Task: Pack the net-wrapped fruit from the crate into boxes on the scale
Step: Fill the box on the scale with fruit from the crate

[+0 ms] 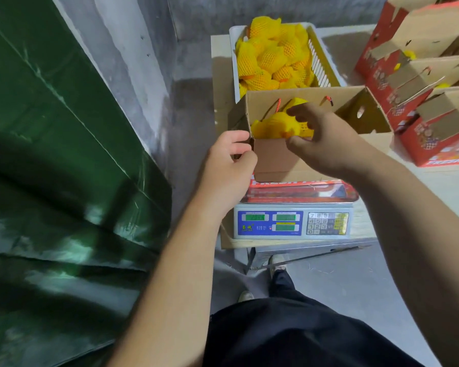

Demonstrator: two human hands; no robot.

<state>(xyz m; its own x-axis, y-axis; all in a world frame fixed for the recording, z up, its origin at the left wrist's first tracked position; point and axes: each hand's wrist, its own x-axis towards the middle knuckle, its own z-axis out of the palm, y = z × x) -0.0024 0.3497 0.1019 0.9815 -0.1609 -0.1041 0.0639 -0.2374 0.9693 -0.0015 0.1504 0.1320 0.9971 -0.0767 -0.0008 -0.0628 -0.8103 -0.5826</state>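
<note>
Cardboard box (276, 157) sits on the scale (293, 221); left hand (229, 160) pinches its corner, right hand (326, 139) curls its grip around yellow netted fruit (278, 127) inside.

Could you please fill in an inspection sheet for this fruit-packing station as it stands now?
Surface: pale table carrying the scale, crate and boxes.
Job's things: open cardboard box sits on the electronic scale, display lit but unreadable; yellow net-wrapped fruit inside; white plastic crate behind, heaped with the same fruit.
Clutter: red printed fruit boxes stacked at the right, flaps open.
Grippers: left hand grips the box's near left corner; right hand reaches into the box, fingers curled at the fruit, grip unclear.
Cables: nothing seen; only red cord handles on the box.
Surroundings: green tarpaulin at left, grey concrete wall, grey floor.
</note>
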